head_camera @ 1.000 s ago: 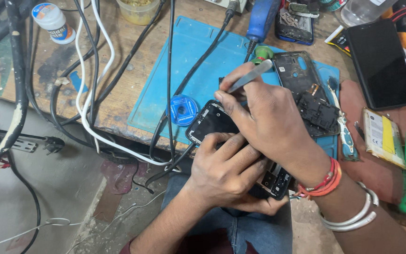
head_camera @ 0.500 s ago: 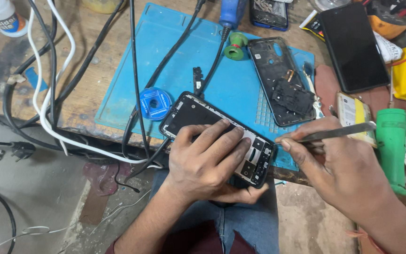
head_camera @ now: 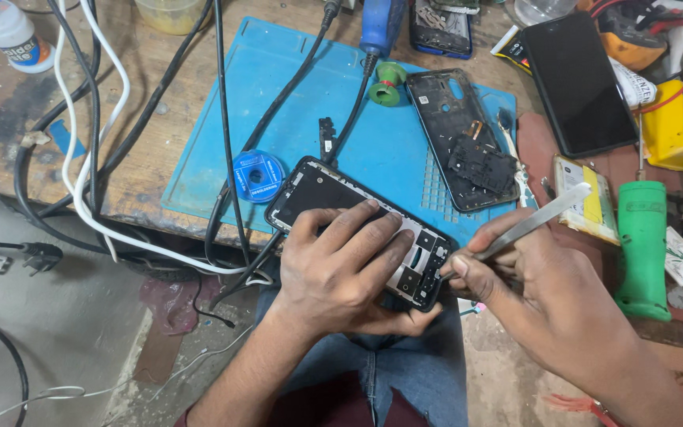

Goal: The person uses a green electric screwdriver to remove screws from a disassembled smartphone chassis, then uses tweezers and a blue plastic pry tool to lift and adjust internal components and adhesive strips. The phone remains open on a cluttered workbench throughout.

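Left hand grips opened phone over lap; right hand pinches tweezers, tips at phone's lower-right edge.

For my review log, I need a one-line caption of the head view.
Left hand steadies an opened phone at the blue mat's edge while the right hand brings metal tweezers to its lower end.

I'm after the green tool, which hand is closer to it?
Right. The right hand, holding tweezers, sits just beside the green tool; the left hand is farther off, gripping the opened phone.
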